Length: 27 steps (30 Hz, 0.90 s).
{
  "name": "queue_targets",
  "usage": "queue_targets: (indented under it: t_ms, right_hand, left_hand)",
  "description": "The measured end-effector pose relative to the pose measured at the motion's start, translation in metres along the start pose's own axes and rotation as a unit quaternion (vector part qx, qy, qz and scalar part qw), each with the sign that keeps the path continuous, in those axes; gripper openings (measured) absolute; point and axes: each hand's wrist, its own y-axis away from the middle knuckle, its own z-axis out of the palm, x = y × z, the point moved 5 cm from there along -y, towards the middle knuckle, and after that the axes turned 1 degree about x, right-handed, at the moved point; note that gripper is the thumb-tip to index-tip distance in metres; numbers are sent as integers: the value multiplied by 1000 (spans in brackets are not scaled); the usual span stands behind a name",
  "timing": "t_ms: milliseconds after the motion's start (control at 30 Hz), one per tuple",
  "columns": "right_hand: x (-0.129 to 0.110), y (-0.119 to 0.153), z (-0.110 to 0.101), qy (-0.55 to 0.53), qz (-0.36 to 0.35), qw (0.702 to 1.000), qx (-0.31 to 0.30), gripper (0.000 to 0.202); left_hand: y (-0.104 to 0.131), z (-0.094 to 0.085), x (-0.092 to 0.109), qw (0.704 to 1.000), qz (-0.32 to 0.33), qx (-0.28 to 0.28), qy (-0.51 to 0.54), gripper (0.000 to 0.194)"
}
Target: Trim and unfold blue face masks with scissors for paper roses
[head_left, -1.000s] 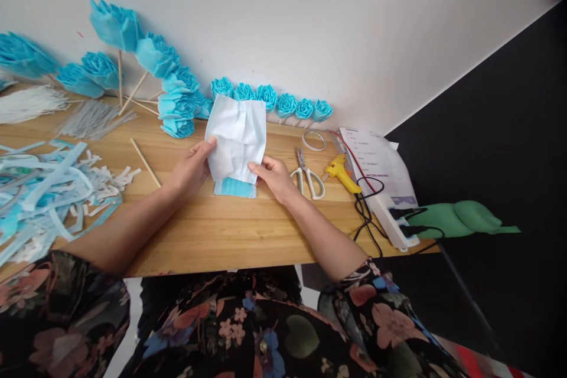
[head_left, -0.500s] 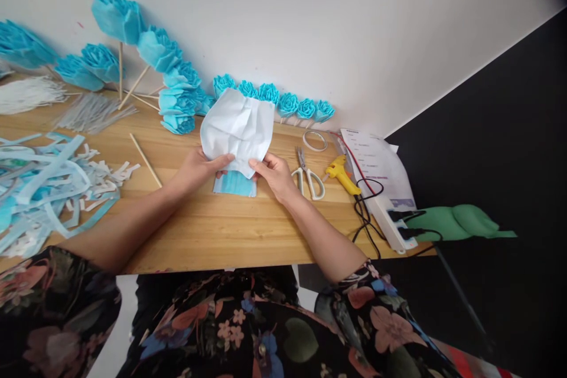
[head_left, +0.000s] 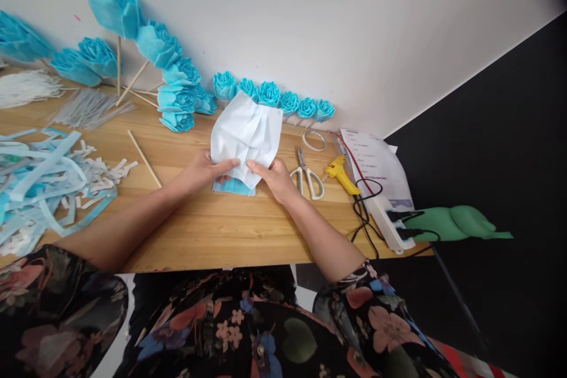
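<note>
Both hands hold one pale, creased sheet (head_left: 246, 136) that looks like an opened face mask layer, white on the side facing me. My left hand (head_left: 217, 168) pinches its lower left part with the thumb on top. On the lower right, my right hand (head_left: 272, 177) grips it the same way, thumb pointing inward. The fingers beneath the sheet are mostly hidden. Under it, a blue pleated piece (head_left: 234, 187) lies on the wooden table, partly covered. Just right of my right hand rest white-handled scissors (head_left: 306, 175).
Blue fabric flowers (head_left: 177, 94) on sticks lean along the wall. Cut strips (head_left: 53, 183) heap at left, beside a loose stick (head_left: 144, 159) and grey wires (head_left: 91, 109). At right are a tape roll (head_left: 315, 140), yellow glue gun (head_left: 340, 175), papers (head_left: 376, 165) and a power strip (head_left: 390, 224).
The pale sheet has shifted slightly right and down, with its folds looking deeper. Both thumbs stay on it, and the sheet covers more of the blue piece below.
</note>
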Motion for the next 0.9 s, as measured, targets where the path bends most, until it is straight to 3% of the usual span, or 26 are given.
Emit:
queue_targets:
  t_ms: [367,633,833,900]
  right_hand:
    - [2,-3,-6,29,-23,999,34,30]
    - [3,0,-4,-18,-20,999,17,34]
    - [5,-2,-10,-9,-25,997,70,35]
    - [4,-1,-8,-17,-21,998,60,38]
  left_hand:
    - [-8,-3,-4,989,22,29,146,34]
    - [2,4,3,999,3,-28,37,40]
    - [0,4,4,997,19,-23,76,41]
    - [-1,4,3,997,21,-19,75,39]
